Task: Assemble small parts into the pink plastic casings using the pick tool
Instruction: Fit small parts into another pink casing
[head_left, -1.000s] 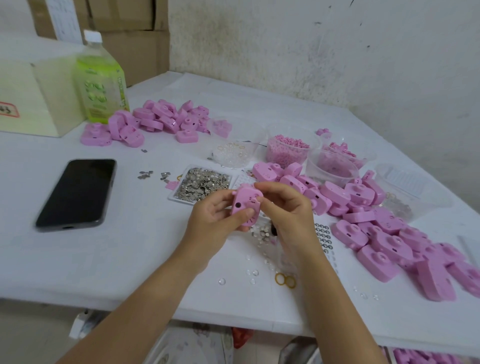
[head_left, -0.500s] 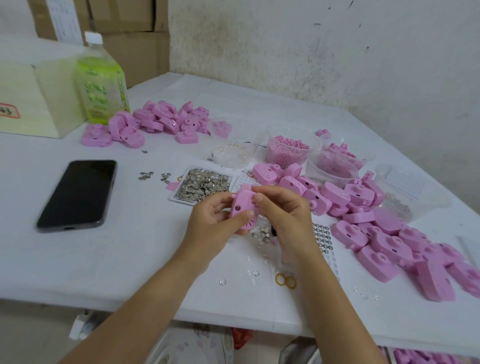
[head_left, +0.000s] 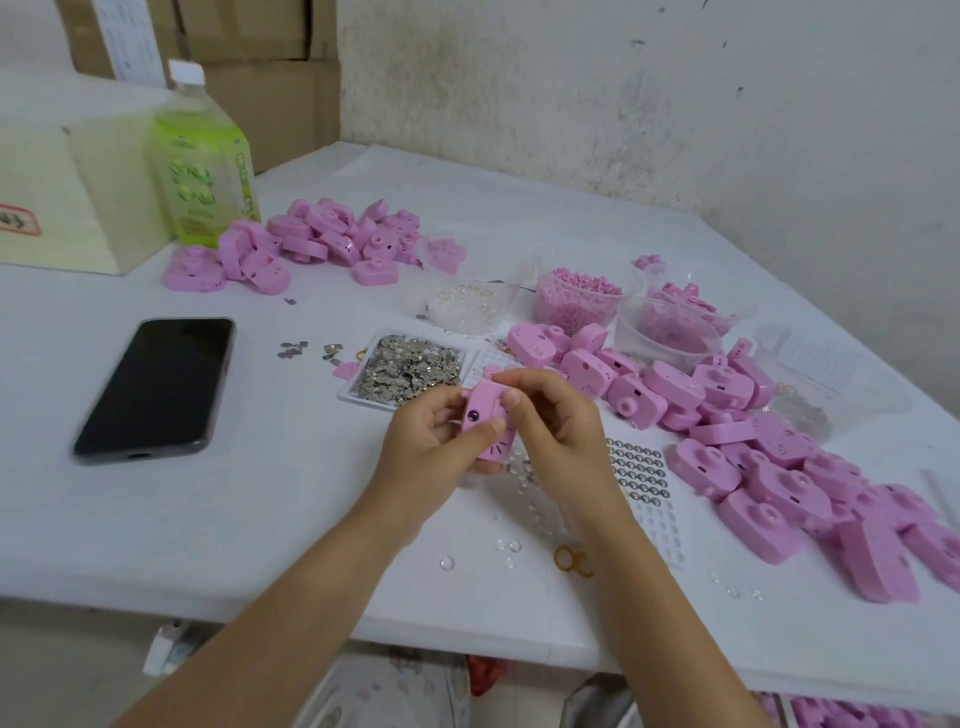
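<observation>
Two bare hands hold one pink casing (head_left: 485, 415) just above a white table (head_left: 260, 519), in front of a shallow tray (head_left: 408, 369) heaped with small, shiny metal bits. The left hand (head_left: 426, 447) grips the casing from below and behind, thumb curled across its front. The right hand (head_left: 558, 431) pinches its upper right edge with curled fingertips and hides that side.

The casing is smooth, matte plastic, a rounded block shaped like a toy camera. It is tilted, with a dark round spot on its face and fine dark lines near its lower corner.

A long heap (head_left: 779, 467) of the same casings runs along the right of the table, and a smaller pile (head_left: 322, 239) lies at the back left beside a green-labelled bottle (head_left: 205, 166) and a pale box (head_left: 62, 197). A clear tub (head_left: 576, 296) of pink pellets stands behind the tray, with other clear tubs near it. A sheet (head_left: 636, 467) of tiny ringed dots lies just right of the hands, partly covered by the right wrist. Clear round lenses (head_left: 506, 545) and two yellow rings (head_left: 571, 561) are scattered near the front edge. A black phone (head_left: 156, 387) lies face up, well to the left.
</observation>
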